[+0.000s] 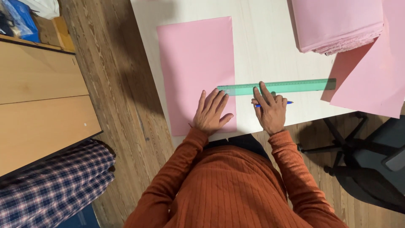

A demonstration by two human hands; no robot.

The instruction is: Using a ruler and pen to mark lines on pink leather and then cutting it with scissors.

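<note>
At the white table (270,38), you press your flat, released left hand (212,113) on the pink paper sheet (195,63). The green ruler (287,86) lies across the sheet's right edge under two fingertips of your right hand (270,109), which grips a blue pen (288,102).

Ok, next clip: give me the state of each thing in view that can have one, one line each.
Pink sheet: flat on the white table, left hand on its near corner.
Green ruler: lying flat, one end over the sheet's edge.
Blue pen: gripped in the right hand.
Left hand: open, palm down.
Right hand: fingers pressing the ruler.
Pink paper stack: piled, untouched.
Office chair: unoccupied.
</note>
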